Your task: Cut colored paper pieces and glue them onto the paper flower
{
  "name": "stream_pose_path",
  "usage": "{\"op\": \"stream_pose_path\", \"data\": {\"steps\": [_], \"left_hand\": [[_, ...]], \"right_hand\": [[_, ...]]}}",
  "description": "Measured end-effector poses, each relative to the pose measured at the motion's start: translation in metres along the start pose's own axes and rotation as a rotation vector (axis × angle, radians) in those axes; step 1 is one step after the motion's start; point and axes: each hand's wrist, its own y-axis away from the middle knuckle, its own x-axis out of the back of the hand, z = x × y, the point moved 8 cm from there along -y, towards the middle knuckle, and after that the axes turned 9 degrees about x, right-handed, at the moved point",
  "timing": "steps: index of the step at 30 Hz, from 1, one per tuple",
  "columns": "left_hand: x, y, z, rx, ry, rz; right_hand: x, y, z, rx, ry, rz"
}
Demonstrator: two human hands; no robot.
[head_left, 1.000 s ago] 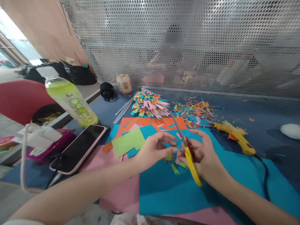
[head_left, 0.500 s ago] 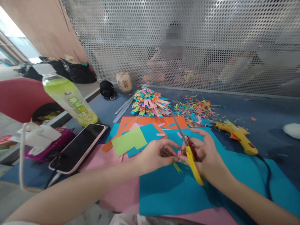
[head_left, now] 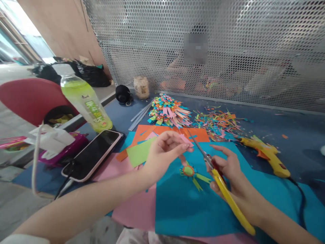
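Observation:
Between the fingertips of my left hand [head_left: 167,150] is a small pink paper strip [head_left: 187,139], raised over the blue paper sheet [head_left: 182,210]. My right hand [head_left: 232,176] is wrapped around yellow-handled scissors [head_left: 227,193], their metal blades pointing up and left toward the strip. Below and between my hands lies a small paper rosette [head_left: 188,170] with an orange and green centre and two green notched tails. A light green paper piece [head_left: 138,152] and an orange sheet [head_left: 200,134] lie beyond my left hand.
A yellow glue gun [head_left: 269,154] rests at the right. Farther back are a pile of finished rosettes [head_left: 169,110], paper scraps [head_left: 218,122] and clear glue sticks [head_left: 139,117]. A drink bottle [head_left: 86,101] and a phone [head_left: 93,154] occupy the left; a perforated metal panel [head_left: 152,40] stands behind.
The rosette now lies on the blue sheet, out of my fingers. My left hand has lifted with the pink strip, while my right hand has moved slightly right and turned the scissors.

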Motion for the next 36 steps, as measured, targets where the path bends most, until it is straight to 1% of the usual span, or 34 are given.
{"op": "stream_pose_path", "data": {"steps": [3, 10, 16, 22, 26, 33, 36], "left_hand": [[-0.0003, 0.0007, -0.0003, 0.004, 0.061, -0.025], [-0.0019, -0.0002, 0.0021, -0.035, 0.132, -0.068], [-0.0032, -0.0008, -0.0015, 0.000, 0.110, -0.065], [-0.0053, 0.0008, 0.0016, -0.045, 0.110, -0.071], [-0.0064, 0.0011, 0.0025, -0.060, 0.093, -0.075], [-0.0058, 0.0008, 0.0022, -0.049, 0.065, -0.068], [-0.0058, 0.0007, 0.0023, -0.053, 0.065, -0.068]], "right_hand": [[-0.0082, 0.0011, 0.0056, -0.051, 0.023, -0.122], [-0.0119, 0.0042, 0.0085, -0.094, 0.026, -0.200], [-0.0123, 0.0030, 0.0057, -0.099, -0.035, -0.189], [-0.0131, 0.0039, 0.0053, -0.116, -0.091, -0.180], [-0.0120, 0.0048, 0.0074, -0.142, -0.076, -0.173], [-0.0105, 0.0016, 0.0046, -0.114, -0.047, -0.173], [-0.0105, 0.0015, 0.0030, -0.129, -0.054, -0.175]]}}
